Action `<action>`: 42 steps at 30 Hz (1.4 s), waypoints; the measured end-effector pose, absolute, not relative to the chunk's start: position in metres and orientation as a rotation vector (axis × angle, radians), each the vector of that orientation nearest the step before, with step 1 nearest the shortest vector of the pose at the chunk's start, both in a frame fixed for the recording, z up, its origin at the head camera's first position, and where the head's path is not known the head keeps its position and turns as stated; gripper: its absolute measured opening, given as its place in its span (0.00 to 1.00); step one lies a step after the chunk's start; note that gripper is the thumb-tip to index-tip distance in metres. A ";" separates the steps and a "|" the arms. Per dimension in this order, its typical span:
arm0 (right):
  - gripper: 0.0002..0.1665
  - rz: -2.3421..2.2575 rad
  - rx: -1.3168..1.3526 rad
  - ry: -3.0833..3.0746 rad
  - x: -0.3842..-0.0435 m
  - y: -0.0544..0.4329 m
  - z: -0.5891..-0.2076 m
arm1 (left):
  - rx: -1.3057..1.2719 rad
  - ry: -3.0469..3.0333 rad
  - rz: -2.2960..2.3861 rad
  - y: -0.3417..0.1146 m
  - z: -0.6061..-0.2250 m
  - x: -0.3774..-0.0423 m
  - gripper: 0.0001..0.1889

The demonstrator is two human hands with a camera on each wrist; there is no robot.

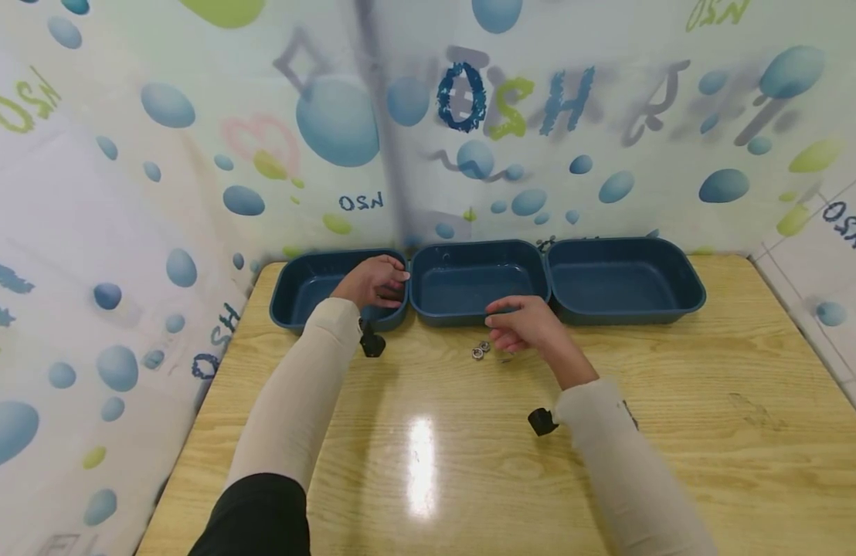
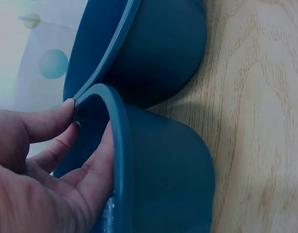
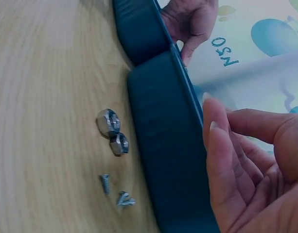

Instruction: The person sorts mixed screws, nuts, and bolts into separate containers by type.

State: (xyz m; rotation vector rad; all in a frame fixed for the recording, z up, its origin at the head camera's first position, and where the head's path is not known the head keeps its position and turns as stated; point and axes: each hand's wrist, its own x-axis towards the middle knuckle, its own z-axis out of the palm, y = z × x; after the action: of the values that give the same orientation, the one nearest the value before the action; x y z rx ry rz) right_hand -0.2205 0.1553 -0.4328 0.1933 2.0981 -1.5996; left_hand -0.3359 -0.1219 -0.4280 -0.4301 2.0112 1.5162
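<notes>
My left hand (image 1: 375, 282) reaches into the left blue bin (image 1: 283, 309). Its thumb and fingers pinch the bin's right rim, where it meets the middle bin (image 1: 480, 318). In the left wrist view, the other fingers (image 2: 97, 170) hang down inside the wall. My right hand (image 1: 528, 320) hovers at the front rim of the middle bin, fingers loosely bent, with nothing visible in them. Two metal nuts (image 3: 108, 124) lie close together on the table just in front of that bin. A few small screws (image 3: 105, 184) lie beside them, partly under the right hand in the head view.
A third blue bin (image 1: 626, 315) stands at the right end of the row. All three sit along the back of the wooden table (image 1: 484, 463), against a patterned wall covering (image 1: 428, 170). Black wrist cameras (image 1: 372, 342) hang below both forearms.
</notes>
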 end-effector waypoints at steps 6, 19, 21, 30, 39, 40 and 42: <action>0.22 -1.595 0.180 2.074 -0.219 0.150 -0.444 | -0.433 2.020 1.512 -0.122 -0.429 -0.336 0.10; 0.21 -1.588 0.159 2.080 -0.210 0.138 -0.470 | -0.413 2.021 1.512 -0.123 -0.429 -0.335 0.10; 0.21 -1.590 0.172 2.066 -0.209 0.137 -0.473 | -0.407 2.022 1.513 -0.123 -0.429 -0.334 0.10; 0.20 -1.573 0.222 2.020 -0.206 0.135 -0.485 | -0.401 2.039 1.519 -0.122 -0.428 -0.334 0.09; 0.23 -1.568 0.232 2.017 -0.205 0.133 -0.492 | -0.411 2.028 1.525 -0.122 -0.428 -0.334 0.10; 0.23 -1.566 0.231 2.021 -0.205 0.133 -0.492 | -0.411 2.027 1.525 -0.122 -0.428 -0.334 0.10; 0.24 -1.560 0.234 2.028 -0.205 0.132 -0.492 | -0.411 2.025 1.527 -0.122 -0.428 -0.335 0.10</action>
State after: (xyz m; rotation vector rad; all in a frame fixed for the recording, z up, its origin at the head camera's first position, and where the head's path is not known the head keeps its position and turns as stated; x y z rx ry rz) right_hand -0.2052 0.1318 -0.4919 0.2343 2.0280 -1.5605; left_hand -0.3351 -0.1224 -0.4284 -0.4109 2.0251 1.5268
